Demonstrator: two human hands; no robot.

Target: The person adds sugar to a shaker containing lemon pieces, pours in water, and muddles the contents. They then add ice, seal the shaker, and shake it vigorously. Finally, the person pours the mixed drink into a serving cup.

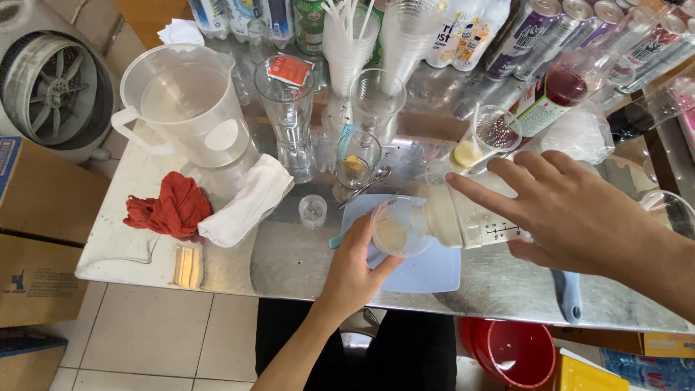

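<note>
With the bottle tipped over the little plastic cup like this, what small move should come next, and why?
Probably keep the white bottle tilted a moment longer. The right hand holds it on its side, mouth over the small clear cup, which the left hand steadies above the blue board. Only a shallow pale layer shows in the cup, so the pour looks unfinished.

Bright, even daylight is glaring off the metal tabletop (304, 253); the edges are bowing slightly, and the focus is staying fairly sharp.
</note>
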